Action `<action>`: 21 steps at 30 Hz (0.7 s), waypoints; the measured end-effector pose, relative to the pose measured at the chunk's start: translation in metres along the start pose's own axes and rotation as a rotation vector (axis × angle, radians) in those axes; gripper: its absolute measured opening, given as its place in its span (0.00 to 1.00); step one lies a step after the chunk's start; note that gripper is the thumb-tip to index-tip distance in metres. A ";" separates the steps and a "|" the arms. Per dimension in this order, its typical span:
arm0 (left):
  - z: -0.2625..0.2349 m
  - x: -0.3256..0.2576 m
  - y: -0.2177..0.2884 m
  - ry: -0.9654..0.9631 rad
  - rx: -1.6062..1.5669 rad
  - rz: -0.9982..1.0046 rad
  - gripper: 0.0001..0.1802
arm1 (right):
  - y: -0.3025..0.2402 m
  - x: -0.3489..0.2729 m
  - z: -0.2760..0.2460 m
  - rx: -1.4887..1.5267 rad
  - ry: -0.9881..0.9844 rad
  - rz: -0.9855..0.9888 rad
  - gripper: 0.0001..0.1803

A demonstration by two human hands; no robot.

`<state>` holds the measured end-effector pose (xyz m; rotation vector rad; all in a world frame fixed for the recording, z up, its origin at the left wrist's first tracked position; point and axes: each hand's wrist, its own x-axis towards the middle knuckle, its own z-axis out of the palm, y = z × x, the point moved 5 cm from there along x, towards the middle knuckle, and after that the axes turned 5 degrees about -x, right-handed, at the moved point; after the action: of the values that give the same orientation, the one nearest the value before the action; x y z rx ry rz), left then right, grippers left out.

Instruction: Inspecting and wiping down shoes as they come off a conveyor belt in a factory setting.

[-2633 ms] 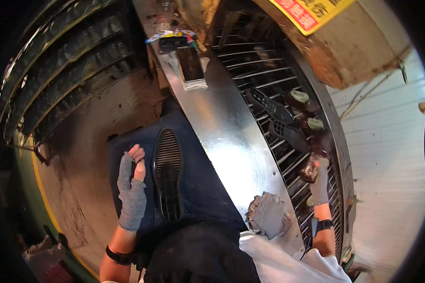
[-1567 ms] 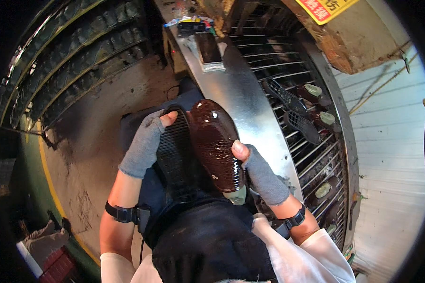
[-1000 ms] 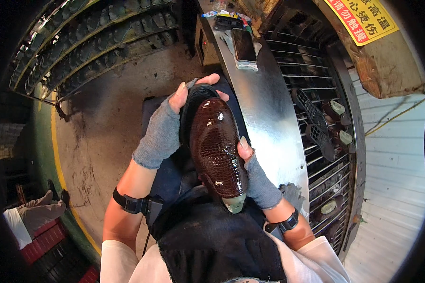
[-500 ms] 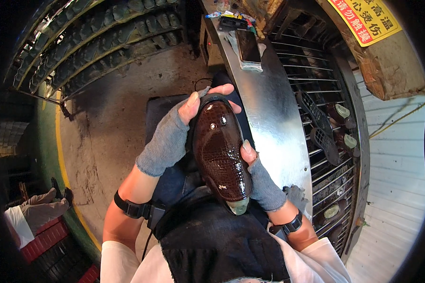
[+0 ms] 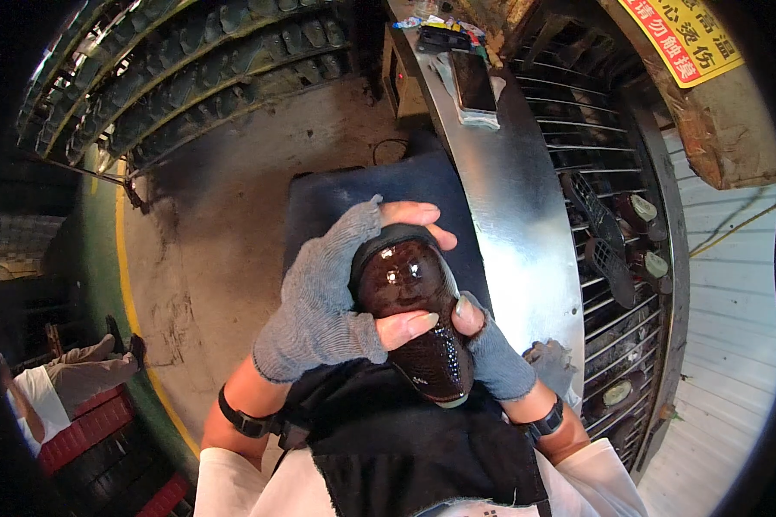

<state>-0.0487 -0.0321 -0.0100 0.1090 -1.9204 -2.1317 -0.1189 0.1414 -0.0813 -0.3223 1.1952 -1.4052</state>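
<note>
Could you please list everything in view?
Lasted upper: one, glossy brown, between hands
Held sole: one, black, around upper's toe
Bench: one, silver, right
Phone: one, black, far bench end
Rag: one, grey, on bench
Cloth: one, navy, beyond hands
Barred rack: one, metallic, right
Loose soles: two, black, on rack
Other uppers: at least three, brown, rack
Sign: one, yellow, upper right
Shelving: one, dark, upper left
Coworker: one, white top, lower left
Wall: one, white, far right
Apron: one, black, on torso
Left hand: one, grey-gloved, on upper
Right hand: one, grey-gloved, on upper
</note>
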 end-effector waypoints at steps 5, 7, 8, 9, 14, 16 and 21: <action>-0.011 -0.012 0.001 0.046 -0.117 -0.095 0.58 | 0.009 0.007 0.004 -0.022 -0.054 -0.013 0.40; -0.009 -0.015 0.002 -0.073 -0.038 -0.083 0.62 | 0.011 0.007 0.003 -0.035 -0.072 0.001 0.39; -0.007 -0.016 0.000 -0.073 -0.036 -0.088 0.62 | 0.010 0.007 0.001 -0.047 -0.071 -0.009 0.39; -0.005 -0.017 -0.003 -0.046 -0.141 -0.109 0.62 | 0.008 0.009 0.002 -0.053 -0.067 -0.029 0.38; -0.007 -0.025 -0.001 -0.024 -0.305 -0.094 0.60 | -0.015 0.017 0.003 -0.082 -0.160 -0.094 0.37; -0.017 -0.035 0.006 0.100 -0.416 0.043 0.59 | -0.032 0.015 0.015 -0.080 -0.360 0.013 0.37; -0.037 -0.038 0.017 0.049 -0.347 0.314 0.57 | -0.005 -0.005 -0.016 -0.081 -0.132 -0.080 0.42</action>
<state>-0.0009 -0.0593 -0.0019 -0.1944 -1.4037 -2.1781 -0.1330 0.1523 -0.0824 -0.5168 1.1435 -1.3839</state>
